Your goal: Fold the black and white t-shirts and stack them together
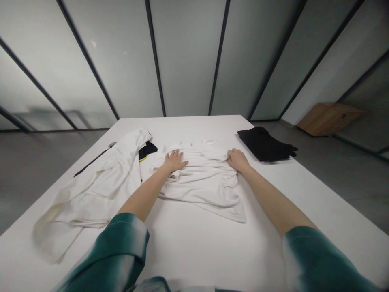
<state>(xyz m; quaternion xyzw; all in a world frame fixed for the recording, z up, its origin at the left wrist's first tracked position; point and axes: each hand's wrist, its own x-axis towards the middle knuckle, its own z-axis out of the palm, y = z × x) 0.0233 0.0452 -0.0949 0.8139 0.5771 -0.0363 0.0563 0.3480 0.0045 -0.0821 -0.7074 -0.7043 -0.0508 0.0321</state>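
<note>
A white T-shirt (pixel 200 178) lies rumpled across the middle of the table, its hem toward me and its collar at the far side. Spread flat, my left hand (pixel 175 161) presses on the left part of the shirt with the fingers apart. At the shirt's right edge, my right hand (pixel 238 159) has its fingers closed on the fabric in a pinch. Creases run across the cloth between the two hands.
On the left lies a heap of white clothing (pixel 106 182), with a dark piece with yellow trim (pixel 147 151) beside it. A folded black stack of cloth (pixel 264 144) lies at the table's (pixel 194 247) right edge. Beyond are frosted panels and a wooden cabinet (pixel 328 118).
</note>
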